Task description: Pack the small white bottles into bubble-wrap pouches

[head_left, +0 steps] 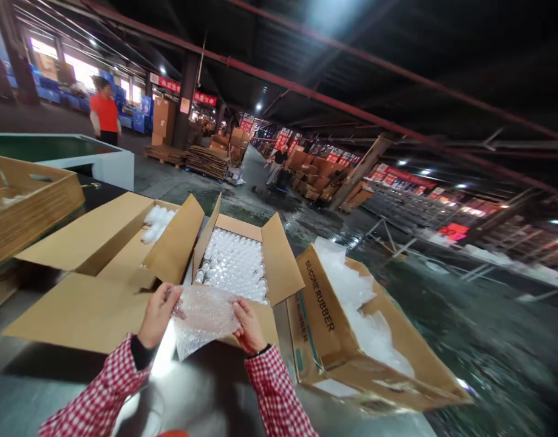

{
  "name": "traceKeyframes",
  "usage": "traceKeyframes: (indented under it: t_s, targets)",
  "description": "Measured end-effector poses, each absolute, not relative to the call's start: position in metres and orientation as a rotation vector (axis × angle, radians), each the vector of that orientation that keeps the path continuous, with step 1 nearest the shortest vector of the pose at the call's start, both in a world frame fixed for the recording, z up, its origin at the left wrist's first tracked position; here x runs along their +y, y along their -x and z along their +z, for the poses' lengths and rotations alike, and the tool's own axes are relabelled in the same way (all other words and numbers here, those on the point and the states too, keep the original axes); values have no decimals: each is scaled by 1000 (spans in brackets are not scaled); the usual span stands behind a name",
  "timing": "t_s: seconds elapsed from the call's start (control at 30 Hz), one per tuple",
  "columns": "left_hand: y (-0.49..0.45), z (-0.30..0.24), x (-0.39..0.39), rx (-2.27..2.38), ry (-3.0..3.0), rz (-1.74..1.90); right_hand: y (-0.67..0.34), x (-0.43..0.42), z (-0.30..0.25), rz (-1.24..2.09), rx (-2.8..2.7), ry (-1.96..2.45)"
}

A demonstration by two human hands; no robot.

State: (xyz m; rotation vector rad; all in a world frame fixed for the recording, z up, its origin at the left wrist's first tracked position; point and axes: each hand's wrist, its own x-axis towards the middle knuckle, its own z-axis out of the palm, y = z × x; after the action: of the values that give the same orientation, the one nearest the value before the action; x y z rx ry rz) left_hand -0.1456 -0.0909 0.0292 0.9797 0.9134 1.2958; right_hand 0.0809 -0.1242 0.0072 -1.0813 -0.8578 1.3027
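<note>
Here, bubble wrap (204, 315) spans both hands' fingers.

Large dim warehouse hall, dark metal roof (397, 36) crossed by red steel beams (306, 91). Small ceiling lamps glowed; daylight came through bright openings (81, 70) at far left. Wet, glossy grey concrete floor (465, 315) reflected light. Stacked brown cardboard cartons (313, 176) lined central aisle, flattened cardboard on wooden pallets (206, 161). Red banners (203, 98) hung overhead. Person in red shirt (104, 115) stood beside green-topped white table (78, 152).
</note>
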Motion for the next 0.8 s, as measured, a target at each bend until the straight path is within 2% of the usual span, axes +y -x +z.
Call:
traceKeyframes:
  t_s: [0.1,0.2,0.27,0.4,0.57,0.73,0.8]
  targets:
    - [148,23,-91,1016,-1027,1339,-84,-120,6,1180,-874,1209]
    - [146,16,-97,1074,-1031,1344,-75,-125,13,719,-1007,1396]
    - [142,15,-104,1085,-1034,1338,-58,-136,20,543,-1194,1411]
    - [134,24,-121,993,-1092,1249,-17,-156,29,792,-1558,1295]
    - [138,38,-136,1019,-1039,1152,-9,-156,20,1059,-1469,1198]
    - [169,40,-129,974,-974,1393,-33,-151,19,1370,-834,959]
    - [178,36,-124,1023,-991,1350,-42,-151,21,1421,-636,866]
